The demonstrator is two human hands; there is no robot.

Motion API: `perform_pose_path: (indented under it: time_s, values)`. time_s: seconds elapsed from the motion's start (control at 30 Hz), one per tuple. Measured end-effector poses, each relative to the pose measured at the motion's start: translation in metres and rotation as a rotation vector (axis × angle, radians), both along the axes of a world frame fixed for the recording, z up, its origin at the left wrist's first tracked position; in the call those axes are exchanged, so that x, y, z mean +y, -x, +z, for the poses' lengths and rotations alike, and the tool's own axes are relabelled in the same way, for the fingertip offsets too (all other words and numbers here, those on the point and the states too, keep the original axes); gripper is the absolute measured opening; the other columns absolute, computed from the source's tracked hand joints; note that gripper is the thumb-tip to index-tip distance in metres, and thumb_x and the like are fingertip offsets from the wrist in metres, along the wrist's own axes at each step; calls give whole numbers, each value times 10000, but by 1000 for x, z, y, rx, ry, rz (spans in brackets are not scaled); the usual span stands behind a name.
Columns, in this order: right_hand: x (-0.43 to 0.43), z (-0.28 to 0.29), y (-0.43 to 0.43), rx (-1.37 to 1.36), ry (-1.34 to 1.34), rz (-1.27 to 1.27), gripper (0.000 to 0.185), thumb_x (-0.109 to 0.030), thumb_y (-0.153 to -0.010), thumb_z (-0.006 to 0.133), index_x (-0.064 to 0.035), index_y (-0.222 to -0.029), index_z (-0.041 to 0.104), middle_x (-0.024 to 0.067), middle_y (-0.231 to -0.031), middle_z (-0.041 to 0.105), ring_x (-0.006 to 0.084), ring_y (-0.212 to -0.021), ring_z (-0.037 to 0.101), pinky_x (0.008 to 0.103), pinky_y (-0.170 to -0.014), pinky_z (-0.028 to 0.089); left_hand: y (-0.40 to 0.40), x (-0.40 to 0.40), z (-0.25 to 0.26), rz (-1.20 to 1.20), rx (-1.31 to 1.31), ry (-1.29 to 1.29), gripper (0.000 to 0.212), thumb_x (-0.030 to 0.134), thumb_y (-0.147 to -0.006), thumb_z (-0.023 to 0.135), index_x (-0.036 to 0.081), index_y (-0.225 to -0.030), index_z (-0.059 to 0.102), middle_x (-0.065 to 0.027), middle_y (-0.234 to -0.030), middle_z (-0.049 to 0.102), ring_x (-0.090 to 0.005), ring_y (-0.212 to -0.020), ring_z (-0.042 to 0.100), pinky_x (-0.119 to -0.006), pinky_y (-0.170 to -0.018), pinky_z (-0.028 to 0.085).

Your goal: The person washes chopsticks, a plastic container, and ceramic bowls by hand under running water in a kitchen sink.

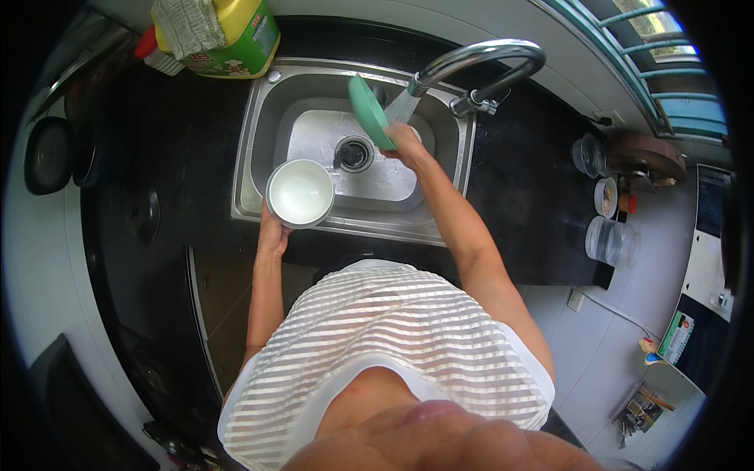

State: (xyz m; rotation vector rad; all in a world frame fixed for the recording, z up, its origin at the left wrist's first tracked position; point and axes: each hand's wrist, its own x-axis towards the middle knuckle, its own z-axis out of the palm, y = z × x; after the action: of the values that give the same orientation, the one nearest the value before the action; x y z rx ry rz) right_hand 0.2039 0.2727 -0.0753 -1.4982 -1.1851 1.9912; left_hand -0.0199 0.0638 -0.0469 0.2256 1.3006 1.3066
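Note:
My left hand (275,231) holds a white bowl (301,193) from below, over the near left corner of the stainless steel sink (453,194). A grey rim shows around the bowl, perhaps a second one stacked under it. Farther right, my right hand (404,143) grips a green bowl or dish (369,110), tilted on its edge inside the sink. Water runs from the chrome faucet (480,59) down beside the green dish, close to my right hand. Something pale shows just behind that hand, too hidden to name. Between the two hands lies the drain (353,154).
A yellow-green detergent jug (250,44) with a cloth (188,26) over it and a red-and-white brush (158,54) stand behind the sink's left corner. Clear containers (607,241) line the counter's right end. A dark lid (144,215) lies at left.

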Motion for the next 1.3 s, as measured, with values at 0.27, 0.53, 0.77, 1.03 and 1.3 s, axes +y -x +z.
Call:
perform_pose_path:
  time_s: [0.27, 0.53, 0.77, 1.03, 1.3]
  values:
    - [24, 30, -115, -1104, -917, 632, 117, -126, -745, 390, -76, -817, 467, 162, -925, 518, 349, -746, 542, 435, -600, 430, 0, -7, -11, 73, -2, 3, 337, 85, -778, 454, 80, -1110, 398, -59, -900, 522, -115, -682, 505, -224, -496, 397]
    - [81, 84, -196, -1138, -827, 619, 217, -207, -742, 484, -96, -915, 556, 246, -1261, 241, 376, -972, 470, 387, -829, 388, -23, 11, 3, 0, -48, 19, 390, 72, -762, 456, 71, -1141, 364, -53, -927, 526, -101, -719, 557, -177, -471, 450]
    - [93, 63, -195, -898, -1064, 553, 233, -202, -743, 487, -89, -937, 554, 235, -1271, 231, 358, -960, 481, 368, -811, 392, -50, 27, 15, -36, -99, -30, 415, 16, -746, 430, 38, -1152, 348, -122, -1056, 487, -196, -919, 530, -280, -693, 481]
    - [-14, 33, -148, -101, -400, 184, 184, -171, -798, 446, -9, -850, 515, 33, -741, 545, 132, -651, 501, 254, -585, 389, -74, 28, 14, -69, -81, 3, 526, 23, -658, 461, 67, -1159, 304, -138, -1091, 428, -264, -976, 487, -395, -677, 491]
    - [-52, 21, -222, -832, -679, -253, 258, -209, -798, 402, 3, -897, 511, 250, -779, 539, 386, -767, 533, 424, -643, 408, -81, 14, 33, -83, -90, -1, 511, 32, -677, 454, 65, -1165, 307, -137, -1066, 447, -250, -940, 512, -376, -658, 500]
